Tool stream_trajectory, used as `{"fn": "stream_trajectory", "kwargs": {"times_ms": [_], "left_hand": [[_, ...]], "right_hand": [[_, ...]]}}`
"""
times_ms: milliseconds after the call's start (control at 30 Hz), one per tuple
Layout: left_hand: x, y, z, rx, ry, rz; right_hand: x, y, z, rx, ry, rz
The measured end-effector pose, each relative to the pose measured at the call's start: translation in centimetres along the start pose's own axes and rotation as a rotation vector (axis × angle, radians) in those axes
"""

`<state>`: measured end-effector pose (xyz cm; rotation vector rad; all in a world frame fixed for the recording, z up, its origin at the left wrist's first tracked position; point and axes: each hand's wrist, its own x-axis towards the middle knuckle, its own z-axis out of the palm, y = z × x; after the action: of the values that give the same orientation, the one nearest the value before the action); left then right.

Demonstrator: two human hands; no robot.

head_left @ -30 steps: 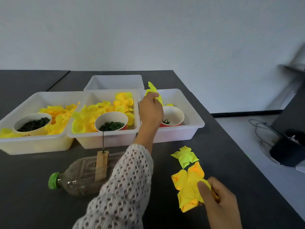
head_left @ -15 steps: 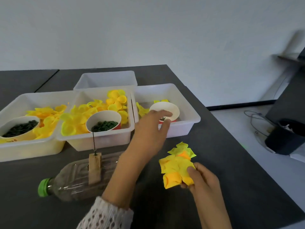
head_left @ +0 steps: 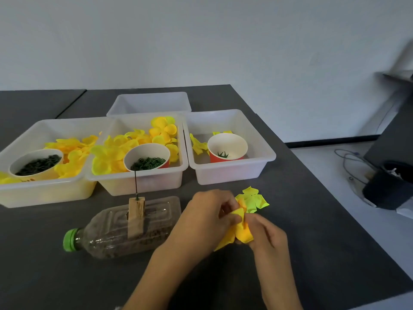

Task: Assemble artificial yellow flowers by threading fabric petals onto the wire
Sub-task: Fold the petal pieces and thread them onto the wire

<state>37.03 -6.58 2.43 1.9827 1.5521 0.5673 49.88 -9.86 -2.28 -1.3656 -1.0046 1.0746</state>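
Now petals point(head_left: 240, 231) between both hands

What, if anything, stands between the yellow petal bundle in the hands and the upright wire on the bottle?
Nothing visible does. The left hand and right hand hold the crumpled yellow fabric petals to the right of the thin dark wire, which rises from a wooden block on the clear plastic bottle. Only bare bottle lies between.
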Motion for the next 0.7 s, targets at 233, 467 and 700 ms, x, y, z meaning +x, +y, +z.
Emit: {"fn": "stream_trajectory", "kwargs": {"times_ms": [233,467,700], "left_hand": [[2.9,-2.5,-0.4,-0.565,0.321,-0.082],[10.0,-3.6,-3.1,-0.826,0.778,-0.209],[17.6,-4.6,-5.4,-0.574,0.776,-0.374]], "right_hand": [[-0.9,0.9,-1.7,-0.102,0.005,-0.124],[-0.8,2.6,-2.9,-0.125,0.052,-0.014],[-0.9,1.8,-3.5,-0.005,-0.033,0.12]]}}
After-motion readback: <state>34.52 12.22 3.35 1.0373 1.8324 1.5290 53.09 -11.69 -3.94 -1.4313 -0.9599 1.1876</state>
